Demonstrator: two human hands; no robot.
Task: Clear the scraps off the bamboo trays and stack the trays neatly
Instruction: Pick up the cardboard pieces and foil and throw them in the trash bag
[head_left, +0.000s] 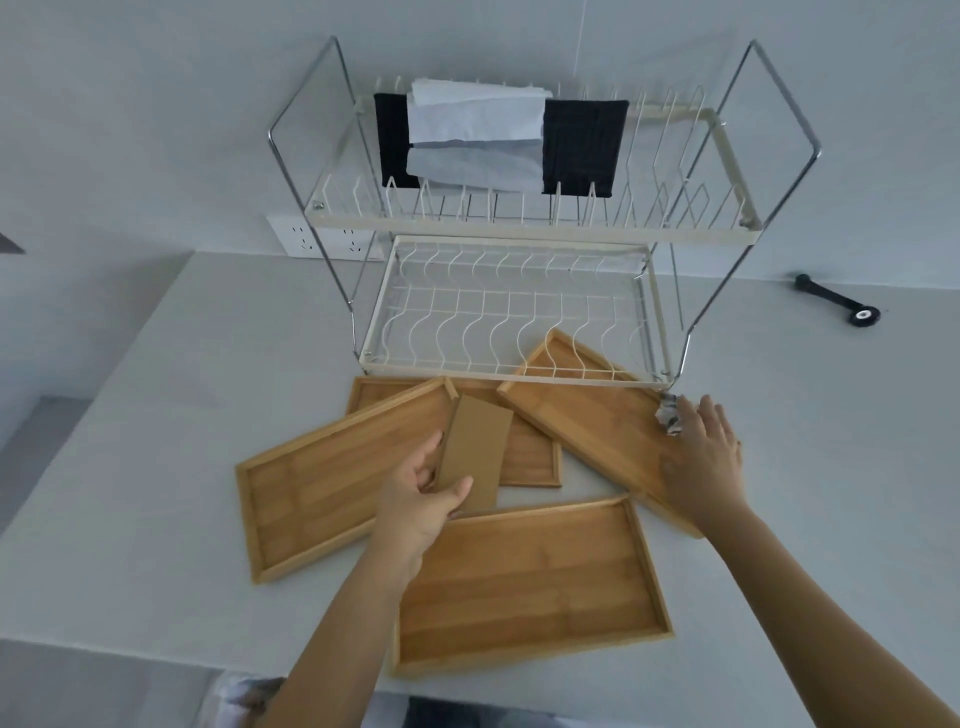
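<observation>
Several bamboo trays lie scattered on the white counter. The nearest tray (530, 587) lies flat in front of me. A left tray (322, 483) leans over a back tray (530, 452). A right tray (587, 421) pokes under the dish rack. My left hand (415, 499) grips a brown cardboard piece (475, 447) above the trays. My right hand (701, 452) rests on the right tray's far edge, fingers spread, touching a crumpled silvery scrap (667, 415).
A two-tier wire dish rack (514, 306) stands behind the trays, with black and white cloths (478, 135) on its top tier. A wall socket (322, 236) sits behind it to the left. A black tool (836, 301) lies at the right back.
</observation>
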